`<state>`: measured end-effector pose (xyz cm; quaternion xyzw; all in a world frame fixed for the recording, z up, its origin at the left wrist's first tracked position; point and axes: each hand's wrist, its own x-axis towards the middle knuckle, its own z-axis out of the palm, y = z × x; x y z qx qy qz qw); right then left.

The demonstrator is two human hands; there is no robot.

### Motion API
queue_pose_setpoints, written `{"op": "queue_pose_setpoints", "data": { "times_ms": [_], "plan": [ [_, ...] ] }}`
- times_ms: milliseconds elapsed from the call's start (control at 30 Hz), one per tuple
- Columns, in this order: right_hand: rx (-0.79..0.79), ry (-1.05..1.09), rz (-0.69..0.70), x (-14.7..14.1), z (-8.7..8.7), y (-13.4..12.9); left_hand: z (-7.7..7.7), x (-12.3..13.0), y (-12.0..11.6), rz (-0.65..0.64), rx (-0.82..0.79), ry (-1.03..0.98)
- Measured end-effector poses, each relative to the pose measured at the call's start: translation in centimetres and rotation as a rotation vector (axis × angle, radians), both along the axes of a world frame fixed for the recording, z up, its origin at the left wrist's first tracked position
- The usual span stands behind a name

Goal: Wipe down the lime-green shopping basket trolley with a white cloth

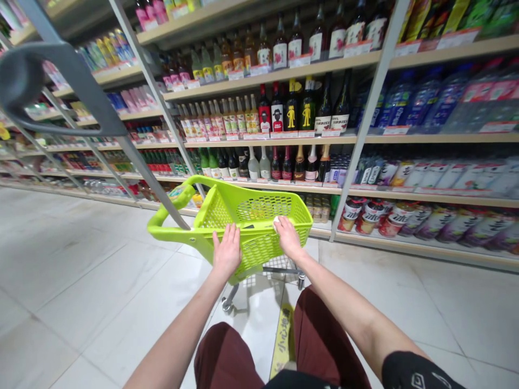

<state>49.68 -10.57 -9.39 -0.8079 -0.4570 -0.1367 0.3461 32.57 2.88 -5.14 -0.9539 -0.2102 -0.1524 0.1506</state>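
- Rearward, the view is filled by shelving [370, 113], on which bottles [279, 51] and packages are arranged in rows.
- The foreground is covered by a floor [101, 270] of pale tiles.
- The green shopping cart [263, 251] is positioned on the floor, between the shelving and the person's knees [227, 356]; its handle [159, 217] is directed to the left.
- A grey pole [152, 181], by which a looped grip [91, 92] is carried, is seen at the left; its lower end is seen at the cart's near rim.
- A yellow floor strip [283, 340], marked with dark characters, is framed by the knees.
- The left hand [227, 249] is laid against the near rim, its fingers extended upward.
- The right hand [288, 236] is placed farther right along the same rim, its fingers curled around a white wad.
- A castor [227, 306] is shown below the basket, near the left forearm.
- The white wad [277, 221] is pinched at the fingertips; its material cannot be determined.
- A small dark item [248, 227] is contained in the basket, just right of the left fingertips; it cannot be identified.
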Motion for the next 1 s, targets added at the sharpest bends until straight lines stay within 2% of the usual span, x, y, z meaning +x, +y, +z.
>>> {"op": "queue_pose_setpoints", "data": {
  "times_ms": [100,200,300,400,500,600,733,833,900,1000],
  "plan": [
    [0.026,-0.097,0.143,-1.8,0.0,1.3,-0.5,1.4,-1.0,-0.038,-0.020,0.033],
    [0.013,-0.119,0.160,-1.7,-0.3,1.3,-1.0,1.7,-1.0,-0.045,-0.023,0.050],
    [-0.022,-0.083,0.063,1.2,-1.0,-1.1,-1.2,1.4,-0.5,-0.062,-0.020,0.063],
    [-0.023,-0.022,-0.126,4.9,-1.9,-4.6,-1.3,1.5,-0.6,-0.052,-0.019,0.038],
    [0.002,-0.006,-0.260,6.7,-2.5,-6.6,-1.5,2.1,-1.3,-0.053,-0.016,0.012],
    [0.016,-0.043,-0.222,5.7,-2.8,-5.9,-1.8,3.1,-2.3,-0.085,-0.025,0.025],
    [0.009,-0.107,-0.006,2.4,-2.7,-2.5,-2.0,3.8,-3.2,-0.128,-0.026,0.039],
    [0.013,-0.131,0.110,1.7,-2.6,-1.5,-1.8,3.3,-2.6,-0.113,-0.021,0.033],
    [0.008,-0.105,0.067,2.4,-2.6,-2.2,-1.6,2.5,-1.6,-0.072,-0.016,0.018],
    [0.014,-0.027,-0.097,4.3,-2.8,-4.1,-1.4,1.4,-0.5,-0.029,-0.011,-0.002]
  ]
}}
